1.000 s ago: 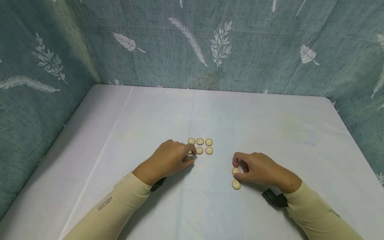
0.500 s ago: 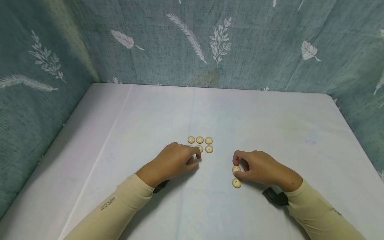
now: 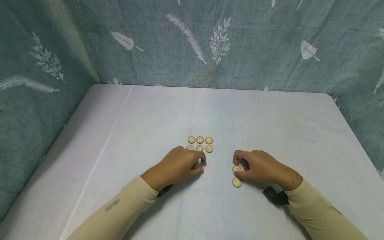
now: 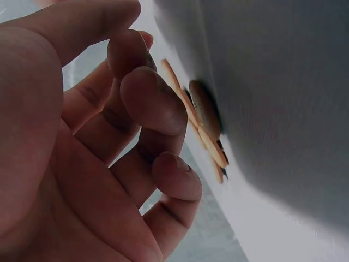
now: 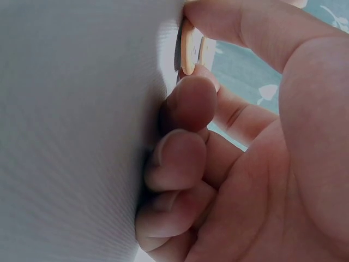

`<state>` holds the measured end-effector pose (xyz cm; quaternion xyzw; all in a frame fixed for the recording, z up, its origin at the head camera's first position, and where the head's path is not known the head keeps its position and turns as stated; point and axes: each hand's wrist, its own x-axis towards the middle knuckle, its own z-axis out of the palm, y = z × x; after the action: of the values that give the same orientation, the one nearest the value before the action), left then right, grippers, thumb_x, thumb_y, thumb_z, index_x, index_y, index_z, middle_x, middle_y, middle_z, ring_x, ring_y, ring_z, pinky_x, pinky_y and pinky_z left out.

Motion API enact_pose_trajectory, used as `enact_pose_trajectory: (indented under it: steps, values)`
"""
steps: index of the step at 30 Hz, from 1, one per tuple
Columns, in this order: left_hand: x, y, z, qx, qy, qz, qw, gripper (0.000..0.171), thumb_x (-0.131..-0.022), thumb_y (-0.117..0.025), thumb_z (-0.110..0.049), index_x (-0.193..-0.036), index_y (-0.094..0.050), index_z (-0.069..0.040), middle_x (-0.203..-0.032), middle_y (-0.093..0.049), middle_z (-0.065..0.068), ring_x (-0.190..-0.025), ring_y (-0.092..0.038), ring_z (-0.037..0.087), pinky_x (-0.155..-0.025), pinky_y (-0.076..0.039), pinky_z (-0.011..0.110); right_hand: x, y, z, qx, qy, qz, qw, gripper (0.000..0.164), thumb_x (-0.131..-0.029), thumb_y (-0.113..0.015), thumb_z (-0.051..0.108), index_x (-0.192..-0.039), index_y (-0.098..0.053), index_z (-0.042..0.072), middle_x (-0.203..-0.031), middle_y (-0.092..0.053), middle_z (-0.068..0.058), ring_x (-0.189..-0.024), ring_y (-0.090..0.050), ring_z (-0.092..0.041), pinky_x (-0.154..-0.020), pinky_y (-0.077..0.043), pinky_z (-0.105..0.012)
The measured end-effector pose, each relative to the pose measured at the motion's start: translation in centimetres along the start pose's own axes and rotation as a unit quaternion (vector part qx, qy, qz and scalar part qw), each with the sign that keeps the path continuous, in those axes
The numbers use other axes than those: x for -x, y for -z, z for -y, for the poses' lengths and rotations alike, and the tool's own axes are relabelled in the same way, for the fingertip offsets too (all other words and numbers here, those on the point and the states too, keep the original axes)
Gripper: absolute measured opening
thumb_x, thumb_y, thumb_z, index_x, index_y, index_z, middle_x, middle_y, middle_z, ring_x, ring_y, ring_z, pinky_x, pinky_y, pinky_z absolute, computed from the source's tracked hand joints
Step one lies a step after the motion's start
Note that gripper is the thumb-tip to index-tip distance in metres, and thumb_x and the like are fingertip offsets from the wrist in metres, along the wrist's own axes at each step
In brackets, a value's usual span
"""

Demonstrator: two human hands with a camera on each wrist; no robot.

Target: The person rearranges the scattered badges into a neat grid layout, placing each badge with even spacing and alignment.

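Note:
Round cream buttons lie flat on the white tabletop. Two short rows of them, with a back button (image 3: 199, 139) and a front button (image 3: 199, 148) in the middle, sit just beyond my left hand (image 3: 181, 165). That hand hovers with loosely curled fingers and nothing between them; in the left wrist view a shaded button (image 4: 205, 111) lies on the cloth beyond its fingertips. My right hand (image 3: 262, 168) pinches another button (image 3: 236, 169) by its edges between thumb and index finger, down at the table. A second button (image 3: 236, 182) lies nearer me, close beside the right thumb.
A white cloth (image 3: 144, 113) covers the table. Green leaf-patterned fabric (image 3: 168, 50) hangs along its back and sides. Black straps, such as the right strap (image 3: 275, 196), sit at both wrists under cream sleeves.
My left hand has shifted right and slightly toward me, away from the left end of the button rows, uncovering a front-row button. The right hand keeps its pinch in nearly the same place.

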<state>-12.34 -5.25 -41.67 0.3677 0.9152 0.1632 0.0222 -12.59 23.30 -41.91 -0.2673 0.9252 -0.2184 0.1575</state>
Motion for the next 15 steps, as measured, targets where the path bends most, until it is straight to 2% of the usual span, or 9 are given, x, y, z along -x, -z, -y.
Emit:
enact_pose_trajectory:
  steps: [15]
  values:
    - [-0.12,-0.4,-1.01,-0.004,-0.03,0.0,0.9995,0.01,-0.087,-0.075,-0.025,-0.097,-0.072,-0.024,-0.055,-0.045,-0.017,-0.053,-0.041,-0.003,-0.064,-0.041,0.024,-0.12,0.3,0.22,0.0,-0.002,0.003,1.0,0.016,-0.084,-0.071,0.026,-0.088,-0.056,0.026,-0.059,-0.045,0.015,-0.053,-0.042,0.001,-0.054,-0.033,-0.021]
